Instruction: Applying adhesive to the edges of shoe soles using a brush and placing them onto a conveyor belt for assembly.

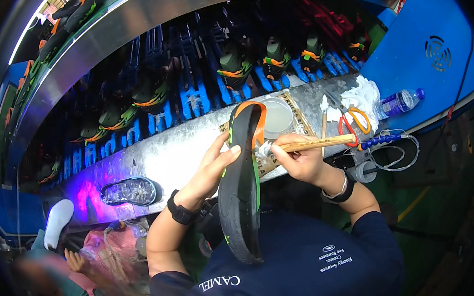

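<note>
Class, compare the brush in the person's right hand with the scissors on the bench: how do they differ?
The brush is gripped in the right hand, while the scissors lie on the metal bench. The brush has one straight wooden handle; the scissors have two looped handles, one red and one orange. Both are hand tools.

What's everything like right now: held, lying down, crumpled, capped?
Left hand, holding the black sole
Right hand, gripping the brush
Black sole, held up
Brush, held, bristles near the sole's edge
Bowl, uncovered
Bottle, capped, on its side
Scissors, lying down
White cloth, crumpled
</note>
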The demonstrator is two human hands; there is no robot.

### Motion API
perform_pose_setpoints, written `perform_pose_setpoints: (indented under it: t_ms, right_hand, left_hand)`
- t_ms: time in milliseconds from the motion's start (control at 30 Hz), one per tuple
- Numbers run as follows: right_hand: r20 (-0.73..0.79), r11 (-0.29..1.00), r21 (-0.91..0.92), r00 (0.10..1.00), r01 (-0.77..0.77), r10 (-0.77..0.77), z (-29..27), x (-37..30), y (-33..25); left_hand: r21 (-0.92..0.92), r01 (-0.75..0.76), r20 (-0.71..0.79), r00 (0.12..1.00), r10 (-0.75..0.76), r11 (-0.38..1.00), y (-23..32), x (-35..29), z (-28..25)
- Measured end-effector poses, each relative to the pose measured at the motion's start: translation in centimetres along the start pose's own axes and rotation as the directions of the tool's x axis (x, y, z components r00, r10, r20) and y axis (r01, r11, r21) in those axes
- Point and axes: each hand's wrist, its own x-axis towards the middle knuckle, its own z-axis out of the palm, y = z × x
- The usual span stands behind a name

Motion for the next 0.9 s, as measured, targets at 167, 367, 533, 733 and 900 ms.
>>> perform_pose_setpoints:
  t_ms: [167, 367, 533, 733, 900]
  right_hand:
    - [0.086, 1.000, -0.028, 0.996, -0.001, 0.003, -0.3, -0.1, -2.1]
    - [0.145, 0.978, -0.151, 0.982, 0.144, -0.122, -0.3, -0.3, -3.5]
    - [0.156, 0.974, -0.094, 0.969, 0.206, -0.190, -0.2, -1.0, -3.8]
    - [0.236, 0.991, -0.033, 0.964, 0.131, -0.120, -0.4, -1.5, -4.1]
    - [0.158, 0.995, 0.077, 0.985, 0.059, -0.071, -1.6, -1.1, -4.4]
  left_hand:
    - [0.023, -0.033, -0.006, 0.999, 0.033, 0.999, 0.7, 0.2, -0.2]
    - [0.094, -0.058, -0.038, 0.997, 0.062, 0.994, 1.0, 0.8, -1.0]
    - [0.160, -0.105, -0.071, 0.991, 0.117, 0.982, 0.5, 1.4, -1.4]
    - [0.245, -0.113, -0.075, 0.988, 0.135, 0.963, 0.4, 2.0, -2.0]
    - [0.243, -0.114, -0.084, 0.987, 0.138, 0.963, 0.6, 2.0, -2.0]
